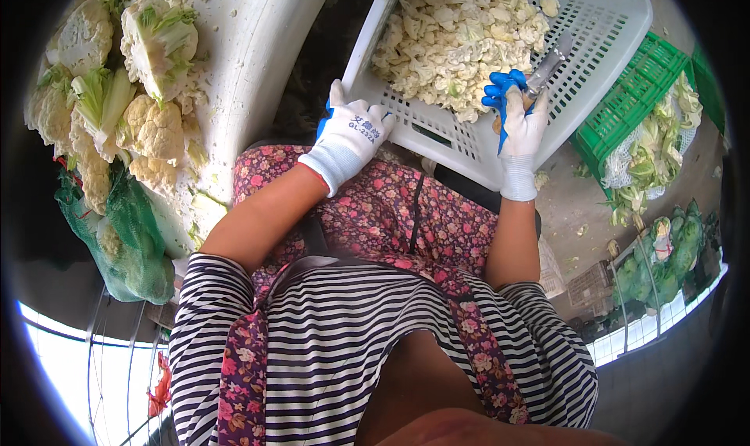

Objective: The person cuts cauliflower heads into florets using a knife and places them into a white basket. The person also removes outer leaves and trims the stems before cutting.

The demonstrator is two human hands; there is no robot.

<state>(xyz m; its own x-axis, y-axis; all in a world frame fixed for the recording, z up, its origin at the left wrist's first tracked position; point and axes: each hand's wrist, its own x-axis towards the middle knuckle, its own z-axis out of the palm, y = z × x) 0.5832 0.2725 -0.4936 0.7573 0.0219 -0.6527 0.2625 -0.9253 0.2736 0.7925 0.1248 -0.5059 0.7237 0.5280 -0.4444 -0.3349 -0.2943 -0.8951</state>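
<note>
My left hand (pixel 354 132), in a white knit glove with blue coating, rests at the near left corner of a white perforated plastic basket (pixel 469 167), its fingers on the rim. My right hand (pixel 521 115), in a matching glove, is shut on the handle of a knife (pixel 551 65) over the basket's right part. The knife's blade points up and to the right and has pale bits on it. Many cut cauliflower florets (pixel 457 41) lie in the basket. Larger cauliflower pieces (pixel 155 44) with green leaves are piled on a white surface (pixel 252 53) at the left.
A green plastic crate (pixel 633 88) stands at the right beside leafy trimmings (pixel 656 153) in white netting. A green mesh bag (pixel 126 252) hangs by the white surface's near edge. More green vegetables (pixel 668 264) lie at the lower right, near a brownish crate (pixel 589 285).
</note>
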